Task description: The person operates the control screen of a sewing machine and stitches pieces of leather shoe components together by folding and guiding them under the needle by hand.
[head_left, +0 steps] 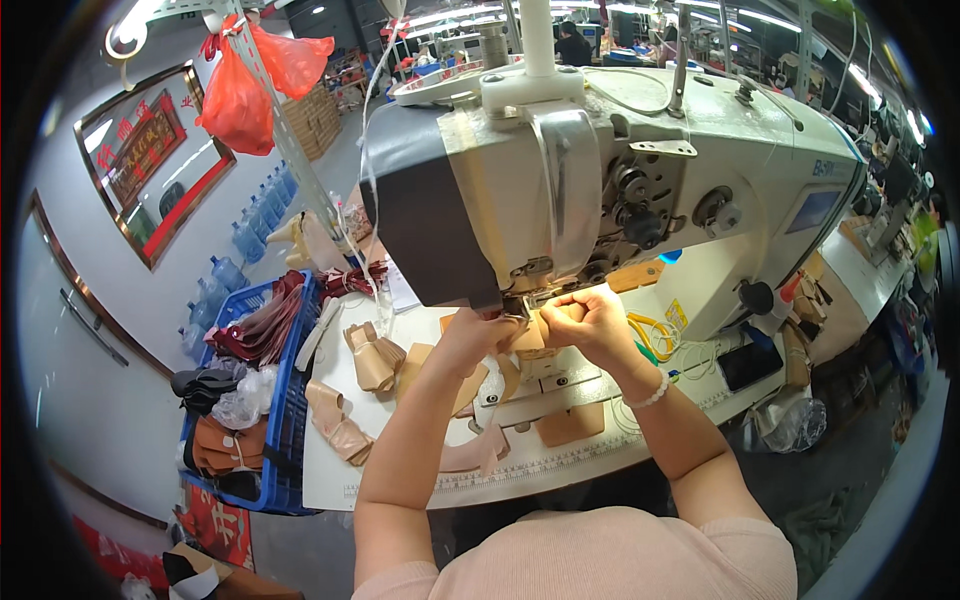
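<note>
Head cam: both hands are up under the sewing machine (600,180) head. The left hand (472,330) and right hand (585,315) are curled shut, pinching a tan leather piece (528,338) between them, right by the needle, though the needle itself is hidden, I think. More tan cut pieces (372,358) lie on the worktop (330,470) left of the hands, and a blue crate (285,420) sits further left.

A sewing factory floor: an industrial sewing machine (600,170), stacked tan leather pieces (375,355) and blue crates (285,420).
</note>
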Demonstrator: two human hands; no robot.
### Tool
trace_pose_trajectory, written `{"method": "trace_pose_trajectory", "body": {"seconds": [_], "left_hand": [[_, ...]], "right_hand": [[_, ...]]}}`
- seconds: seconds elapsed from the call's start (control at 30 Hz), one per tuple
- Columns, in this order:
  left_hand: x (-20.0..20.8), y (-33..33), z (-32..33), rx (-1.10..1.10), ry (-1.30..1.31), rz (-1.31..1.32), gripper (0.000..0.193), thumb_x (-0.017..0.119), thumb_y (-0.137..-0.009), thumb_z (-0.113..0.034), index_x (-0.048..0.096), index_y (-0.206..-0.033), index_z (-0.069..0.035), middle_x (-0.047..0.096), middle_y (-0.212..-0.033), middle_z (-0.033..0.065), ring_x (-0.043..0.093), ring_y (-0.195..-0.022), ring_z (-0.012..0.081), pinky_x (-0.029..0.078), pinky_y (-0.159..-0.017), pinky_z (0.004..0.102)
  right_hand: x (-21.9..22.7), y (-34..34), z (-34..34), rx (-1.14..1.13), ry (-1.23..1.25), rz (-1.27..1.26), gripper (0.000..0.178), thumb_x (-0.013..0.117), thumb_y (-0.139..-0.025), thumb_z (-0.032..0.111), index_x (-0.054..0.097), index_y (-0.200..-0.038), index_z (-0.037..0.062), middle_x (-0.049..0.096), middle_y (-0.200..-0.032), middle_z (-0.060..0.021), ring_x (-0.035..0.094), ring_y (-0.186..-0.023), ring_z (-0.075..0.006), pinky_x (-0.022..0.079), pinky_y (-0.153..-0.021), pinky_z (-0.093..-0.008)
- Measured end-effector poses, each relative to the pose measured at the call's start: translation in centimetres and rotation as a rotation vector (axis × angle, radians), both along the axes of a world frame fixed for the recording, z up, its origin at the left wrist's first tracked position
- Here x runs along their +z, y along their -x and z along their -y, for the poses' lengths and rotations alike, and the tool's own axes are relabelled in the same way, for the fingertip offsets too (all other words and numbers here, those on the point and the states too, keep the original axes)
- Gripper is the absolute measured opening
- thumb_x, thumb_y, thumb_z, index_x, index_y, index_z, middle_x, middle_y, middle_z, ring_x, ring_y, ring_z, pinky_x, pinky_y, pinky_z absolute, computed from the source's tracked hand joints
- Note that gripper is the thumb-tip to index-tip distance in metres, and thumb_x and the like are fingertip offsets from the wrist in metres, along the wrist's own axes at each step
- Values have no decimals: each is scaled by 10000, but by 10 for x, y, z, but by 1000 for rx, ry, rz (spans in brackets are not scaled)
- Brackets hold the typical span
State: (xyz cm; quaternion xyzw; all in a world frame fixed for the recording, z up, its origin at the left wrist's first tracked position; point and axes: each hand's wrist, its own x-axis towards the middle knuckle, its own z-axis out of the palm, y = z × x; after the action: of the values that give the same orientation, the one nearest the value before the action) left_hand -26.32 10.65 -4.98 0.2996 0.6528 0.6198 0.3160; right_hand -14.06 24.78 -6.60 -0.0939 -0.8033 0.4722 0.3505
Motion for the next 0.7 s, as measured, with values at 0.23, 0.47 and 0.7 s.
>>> {"method": "trace_pose_trajectory", "body": {"seconds": [0.23, 0.47, 0.7], "left_hand": [[-3, 2, 1, -29, -56, 12, 40, 582, -746, -9, 607, -773, 4, 567, -668, -4, 485, -577, 74, 358, -515, 240], [-43, -21, 22, 179, -463, -1281, 385, 712, -650, -39, 565, -1002, -91, 560, -967, 78, 524, -1006, 299, 409, -862, 427], [-30, -15, 20, 254, -516, -1361, 252, 674, -614, -31, 647, -838, -142, 634, -933, -21, 572, -971, 244, 423, -872, 394]], "right_hand": [[8, -5, 15, -95, 154, 61, 235, 737, -726, 210, 671, -797, -3, 608, -718, -27, 572, -696, -105, 470, -671, -249], [-36, -29, 7, -246, -935, -408, 342, 745, -611, 245, 659, -930, 158, 550, -1057, -37, 514, -1027, -251, 335, -933, -436], [-19, -30, 8, -221, -1042, -463, 240, 671, -633, 112, 667, -870, 143, 601, -964, 29, 553, -983, -207, 394, -890, -412]]}}
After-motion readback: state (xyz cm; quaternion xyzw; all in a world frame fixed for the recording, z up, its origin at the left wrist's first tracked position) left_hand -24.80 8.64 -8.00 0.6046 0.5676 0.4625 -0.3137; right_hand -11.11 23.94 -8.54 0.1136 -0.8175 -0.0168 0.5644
